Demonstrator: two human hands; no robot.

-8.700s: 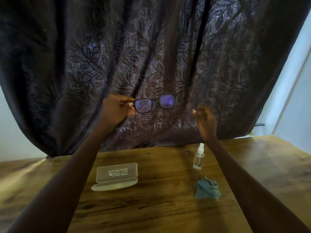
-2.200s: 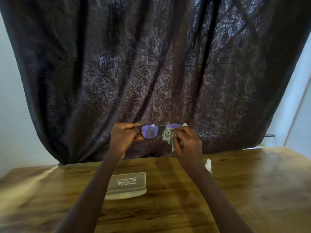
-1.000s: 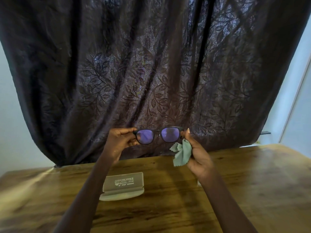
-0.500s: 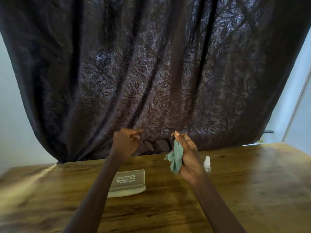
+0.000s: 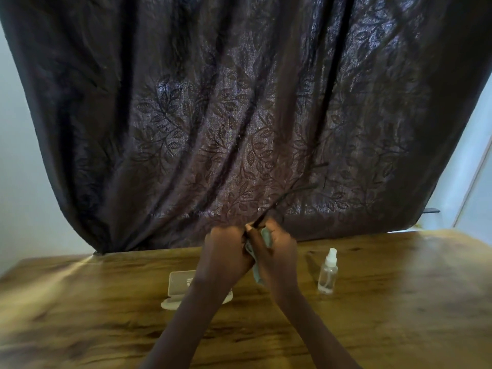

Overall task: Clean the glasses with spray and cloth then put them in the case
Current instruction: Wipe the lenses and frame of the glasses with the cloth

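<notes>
The left hand is closed around the front of the glasses, which are held in the air just above the worktop; the lenses themselves are hidden between the two hands. The right hand is pressed against the left, its fingers curled shut on the green cloth, a fold of which hangs down between the palms. From the clasp one dark temple arm is seen running up and to the right, against the curtain; a second thin dark line higher up may be the other arm, though this cannot be told with certainty.

The relation that matters for the next step is judged to be this: the frame's long axis is tilted up and away from the hands, while the case lies flat on the worktop directly below the left forearm, its lid raised, partly covered by that arm. The left hand is the nearer to it. The temple arms would probably have to be folded before the glasses are lowered in. The spray bottle stands upright to the right, well apart from the case and near the right wrist.
</notes>
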